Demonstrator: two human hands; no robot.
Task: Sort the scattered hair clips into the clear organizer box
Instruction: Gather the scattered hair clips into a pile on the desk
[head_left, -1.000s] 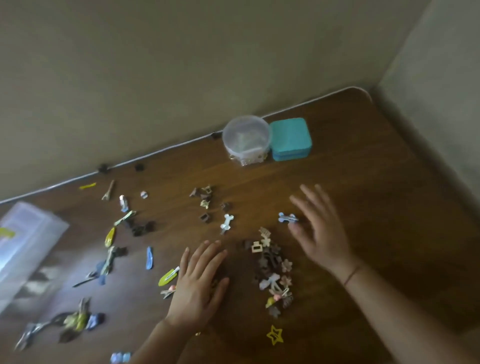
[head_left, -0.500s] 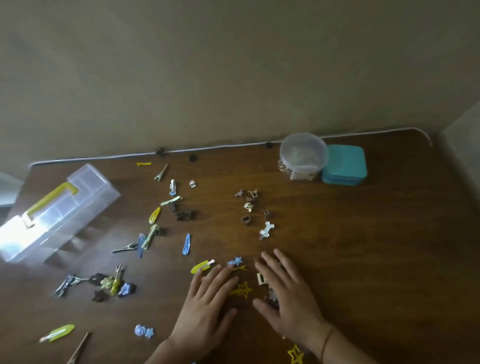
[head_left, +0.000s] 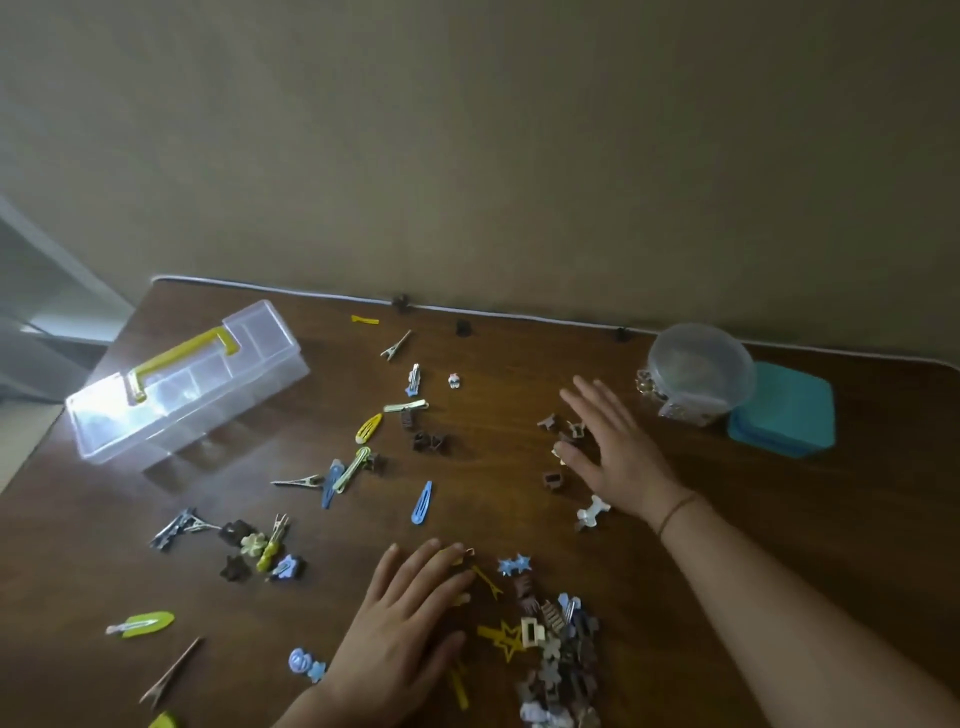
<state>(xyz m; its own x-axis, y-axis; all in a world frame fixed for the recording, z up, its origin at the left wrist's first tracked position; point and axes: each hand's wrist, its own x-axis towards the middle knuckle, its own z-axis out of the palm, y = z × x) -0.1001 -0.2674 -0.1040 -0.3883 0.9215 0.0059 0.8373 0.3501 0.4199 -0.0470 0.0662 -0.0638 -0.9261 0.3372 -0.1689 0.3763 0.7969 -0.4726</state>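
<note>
Several hair clips lie scattered over the brown table (head_left: 779, 519). The clear organizer box (head_left: 187, 395) with a yellow handle sits shut at the far left. My left hand (head_left: 400, 634) lies flat, fingers spread, beside a heap of small clips (head_left: 561, 654) near the front edge; yellow clips poke out from under it. My right hand (head_left: 613, 447) is stretched out flat and open over small brown claw clips (head_left: 553, 480), with a white bone clip (head_left: 592, 512) by its wrist. A blue snap clip (head_left: 422, 501) lies between the hands.
A clear round tub with a lid (head_left: 698, 374) and a teal square case (head_left: 784, 408) stand at the back right. A white cable (head_left: 519, 313) runs along the wall edge. More clips lie at the front left, among them a green one (head_left: 143, 623).
My right hand has left the heap and reached back and right to the small brown clips. The left hand stays by the heap. The view has swung left, showing the whole box.
</note>
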